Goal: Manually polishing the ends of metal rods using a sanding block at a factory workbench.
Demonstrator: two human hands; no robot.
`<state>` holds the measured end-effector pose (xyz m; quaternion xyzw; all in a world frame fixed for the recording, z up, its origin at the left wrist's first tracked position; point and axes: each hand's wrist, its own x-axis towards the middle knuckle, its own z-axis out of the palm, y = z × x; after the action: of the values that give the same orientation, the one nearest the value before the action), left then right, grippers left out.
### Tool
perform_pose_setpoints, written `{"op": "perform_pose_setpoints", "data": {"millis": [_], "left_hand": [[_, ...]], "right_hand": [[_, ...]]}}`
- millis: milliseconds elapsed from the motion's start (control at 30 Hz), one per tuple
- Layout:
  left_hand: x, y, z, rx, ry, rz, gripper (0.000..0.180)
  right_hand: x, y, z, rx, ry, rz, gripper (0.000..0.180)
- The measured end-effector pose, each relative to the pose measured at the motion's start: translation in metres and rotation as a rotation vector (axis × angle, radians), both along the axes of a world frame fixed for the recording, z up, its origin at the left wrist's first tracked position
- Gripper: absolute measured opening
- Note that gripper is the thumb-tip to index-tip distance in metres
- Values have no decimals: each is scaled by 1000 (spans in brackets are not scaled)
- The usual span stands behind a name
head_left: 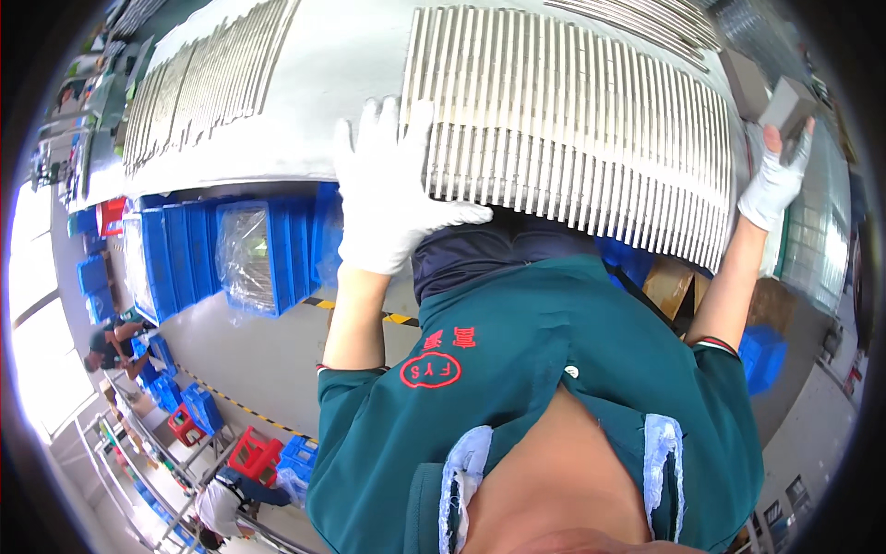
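My left hand (383, 189), in a white glove, is stretched flat with its fingers spread. It lies at the left end of a long row of slim silvery metal rods (572, 120), its thumb along their near ends. The rods lie side by side on the pale-covered table. At the right end of the table my right hand (777, 185), gloved with bare fingertips, pinches a small grey block (788, 105) between thumb and finger. A second grey block (744, 83) is just beside it.
More thin rods (208, 83) lie at the table's left, others (646, 23) at the far right. Blue crates (175, 258) stand below the table edge, one holding a plastic-wrapped bundle (245, 258). Red stools (256, 454) and two people are farther off at the left.
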<state>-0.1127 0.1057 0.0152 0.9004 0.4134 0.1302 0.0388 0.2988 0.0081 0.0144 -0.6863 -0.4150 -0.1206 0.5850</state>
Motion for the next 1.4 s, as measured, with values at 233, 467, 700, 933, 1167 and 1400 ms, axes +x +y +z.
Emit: {"op": "perform_pose_setpoints", "data": {"millis": [233,467,700,933,1167,1400], "left_hand": [[-11,41,10,18,-117,-31,84],[69,105,39,145,9,-364,63],[98,112,15,131,-39,-458,60],[57,131,21,19,87,-271,65],[67,118,39,60,166,-312,64],[98,105,30,25,-10,-462,62]], "right_hand": [[-1,5,-3,79,69,126,72],[-10,3,-1,5,135,154,74],[0,2,-5,-53,39,71,74],[20,-1,-9,-61,-76,25,69],[7,3,-6,-69,-54,36,67],[1,4,-4,-67,-13,26,69]]}}
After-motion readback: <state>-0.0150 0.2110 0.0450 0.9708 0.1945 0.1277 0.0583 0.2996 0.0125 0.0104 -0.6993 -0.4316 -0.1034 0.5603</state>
